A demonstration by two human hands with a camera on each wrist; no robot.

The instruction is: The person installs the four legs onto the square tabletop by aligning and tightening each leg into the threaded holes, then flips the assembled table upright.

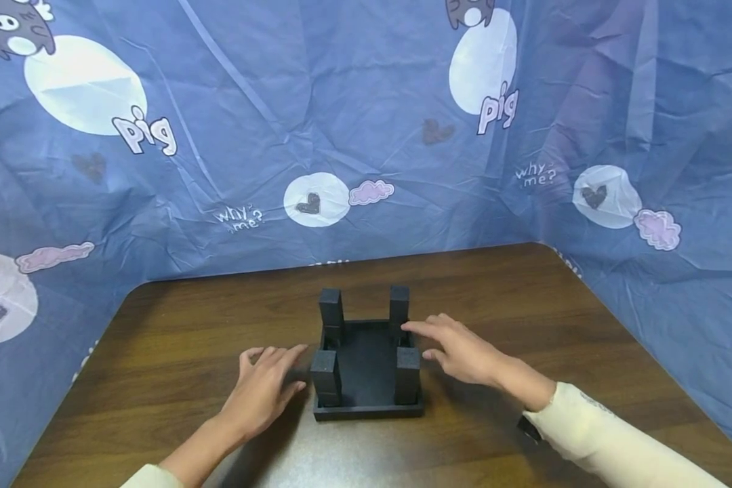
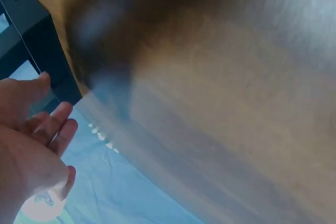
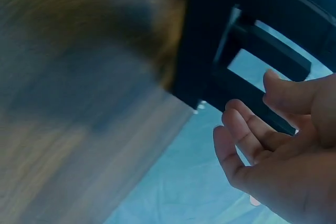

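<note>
A black tray-like base with a low rim stands on the table, a square black post rising at each corner. It resembles a small table turned upside down. My left hand is just left of it, fingers loosely extended, thumb apart from the forefinger, holding nothing. On the other side, my right hand has its forefinger stretched toward the far right post; whether it touches, I cannot tell. Both wrist views show the posts beside the hands: left hand, right hand.
The brown wood-grain table has rounded far corners. A blue printed cloth hangs behind it and along the sides. Something small and black shows at the right sleeve's cuff.
</note>
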